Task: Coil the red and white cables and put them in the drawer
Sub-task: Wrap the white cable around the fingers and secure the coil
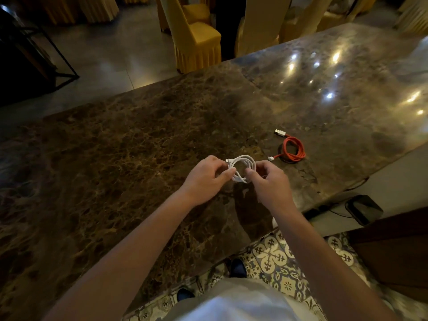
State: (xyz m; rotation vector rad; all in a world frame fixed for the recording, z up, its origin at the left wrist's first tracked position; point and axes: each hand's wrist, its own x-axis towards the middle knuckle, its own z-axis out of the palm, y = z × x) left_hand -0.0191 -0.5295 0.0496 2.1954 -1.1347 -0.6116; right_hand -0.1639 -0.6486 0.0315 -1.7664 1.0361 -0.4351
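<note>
1. Fingers first: the white cable (242, 168) is pinched on its left side between thumb and curled fingers of the left hand (206, 179), and its right side is gripped by the curled fingers of the right hand (269, 181). Both hands are closed round the loops, nothing is left slack between them as far as can be seen.
2. The white cable is already wound into a small ring and is held up just above the marble counter (139, 147). One plug end is seen poking out at the top left of the ring.
3. The red cable (292, 150) is laid on the counter, coiled, off to the right and a bit further back, apart from both hands. Its USB plug is stuck out at the back, the other end at the front.
4. No drawer is shown anywhere, so its spot can't be told.
5. What could go wrong, imo: the loops could be sprung open if either pinch is loosened, since nothing is tied round them. The loose plug end could get snagged when the ring is carried off. The red coil looks untied too, so it could be unwound if it's grabbed by one strand.
</note>
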